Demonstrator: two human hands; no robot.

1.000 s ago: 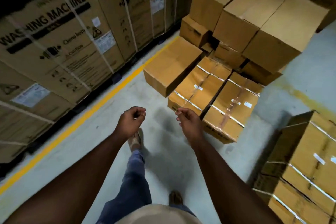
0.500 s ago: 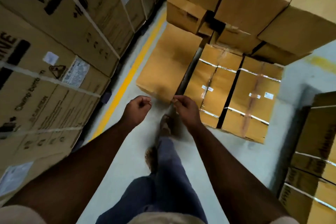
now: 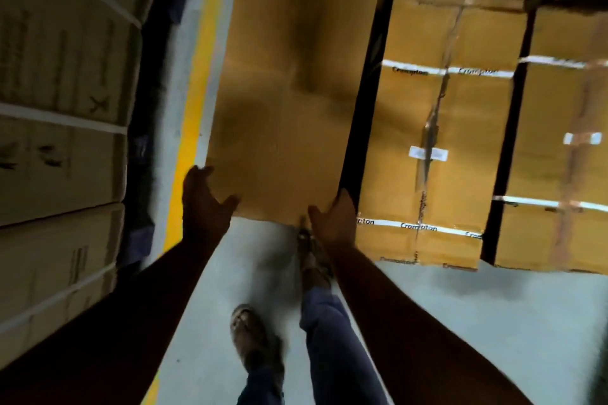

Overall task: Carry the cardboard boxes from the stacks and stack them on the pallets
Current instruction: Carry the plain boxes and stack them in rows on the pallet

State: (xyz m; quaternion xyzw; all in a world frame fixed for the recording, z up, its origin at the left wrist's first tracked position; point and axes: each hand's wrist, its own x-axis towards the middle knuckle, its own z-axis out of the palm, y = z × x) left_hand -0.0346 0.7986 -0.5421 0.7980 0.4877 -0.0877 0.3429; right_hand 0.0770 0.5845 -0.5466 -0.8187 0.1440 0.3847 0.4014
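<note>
Cardboard box (image 3: 289,92) top edge hidden; both hands' fingers blurred.

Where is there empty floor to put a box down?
Bare grey floor lies in front of the taped boxes, right of the legs. A narrow strip runs between the yellow line and plain box. Everywhere beyond is packed with boxes.
</note>
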